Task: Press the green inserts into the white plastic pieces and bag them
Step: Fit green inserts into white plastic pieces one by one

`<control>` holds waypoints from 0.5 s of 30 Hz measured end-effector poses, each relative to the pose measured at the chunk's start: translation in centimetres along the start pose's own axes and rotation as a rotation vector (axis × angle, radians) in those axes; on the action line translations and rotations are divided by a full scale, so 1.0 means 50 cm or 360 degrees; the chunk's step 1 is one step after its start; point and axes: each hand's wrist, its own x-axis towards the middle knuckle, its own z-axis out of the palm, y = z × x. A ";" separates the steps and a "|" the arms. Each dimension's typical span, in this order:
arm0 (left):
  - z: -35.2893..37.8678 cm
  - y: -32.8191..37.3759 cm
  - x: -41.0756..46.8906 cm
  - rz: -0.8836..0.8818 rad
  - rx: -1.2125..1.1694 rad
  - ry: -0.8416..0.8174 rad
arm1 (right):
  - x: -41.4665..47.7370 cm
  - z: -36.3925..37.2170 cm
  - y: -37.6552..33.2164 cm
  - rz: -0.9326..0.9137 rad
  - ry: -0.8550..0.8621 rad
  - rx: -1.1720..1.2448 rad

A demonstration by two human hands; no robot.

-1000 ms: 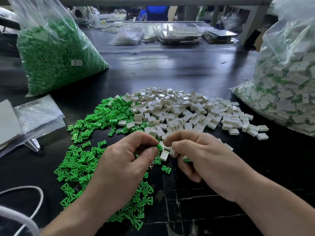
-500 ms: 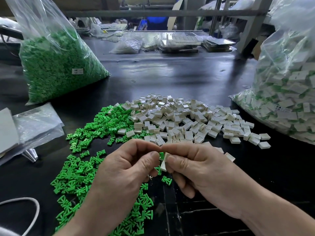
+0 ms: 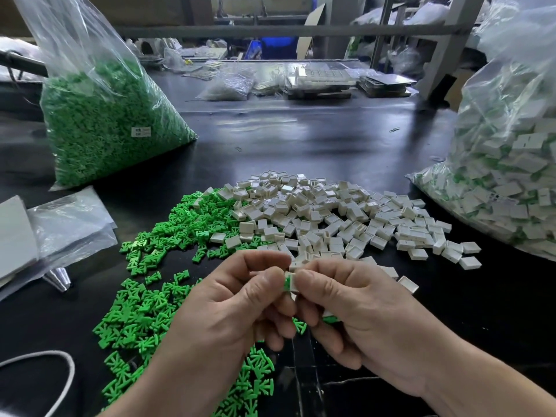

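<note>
Two hands meet thumb to thumb. The left hand [image 3: 222, 320] pinches a green insert [image 3: 287, 280] and the right hand [image 3: 370, 323] a white piece [image 3: 294, 286], the two parts touching between the fingers [image 3: 311, 278]. Loose green inserts [image 3: 144, 302] lie left of and beneath the fingers, with loose white pieces [image 3: 325, 218] just beyond. A bag of finished pieces [image 3: 511, 170] sits well to their right on the counter [image 3: 301, 139].

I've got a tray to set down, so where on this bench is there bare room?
Bare table lies behind the white pieces, between the green-insert bag and the assembled-parts bag. A smaller patch sits right of the right hand. Crowded: loose green inserts and white pieces in front, plastic sheets at left.
</note>
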 end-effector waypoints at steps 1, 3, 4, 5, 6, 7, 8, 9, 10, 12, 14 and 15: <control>0.004 -0.001 -0.001 -0.0070 -0.0140 -0.0075 | -0.002 0.001 -0.001 -0.0003 -0.0025 0.0021; 0.009 -0.002 -0.003 -0.0177 -0.0367 -0.0219 | -0.004 0.002 -0.004 0.0004 -0.0066 0.0084; 0.009 -0.002 -0.004 -0.0222 -0.0467 -0.0278 | -0.005 0.002 -0.005 0.0019 -0.0072 0.0111; 0.009 -0.003 -0.004 -0.0265 -0.0556 -0.0326 | -0.005 0.002 -0.006 0.0040 -0.0077 0.0127; 0.007 -0.002 -0.006 -0.0304 -0.0626 -0.0359 | -0.005 0.003 -0.007 0.0059 -0.0082 0.0132; 0.004 -0.002 -0.007 -0.0336 -0.0674 -0.0381 | -0.006 0.003 -0.008 0.0070 -0.0089 0.0137; 0.002 -0.002 -0.009 -0.0358 -0.0703 -0.0394 | -0.006 0.004 -0.009 0.0073 -0.0106 0.0145; 0.000 -0.002 -0.010 -0.0373 -0.0721 -0.0402 | -0.007 0.004 -0.010 0.0071 -0.0128 0.0154; -0.001 -0.002 -0.010 -0.0387 -0.0734 -0.0411 | -0.007 0.004 -0.011 0.0068 -0.0148 0.0156; -0.002 -0.002 -0.010 -0.0413 -0.0752 -0.0426 | -0.007 0.003 -0.011 0.0059 -0.0177 0.0136; 0.000 -0.002 -0.008 -0.0420 -0.0758 -0.0406 | -0.008 0.006 -0.012 0.0064 -0.0187 0.0140; 0.002 -0.003 -0.007 -0.0406 -0.0763 -0.0379 | -0.007 0.008 -0.012 0.0071 -0.0177 0.0155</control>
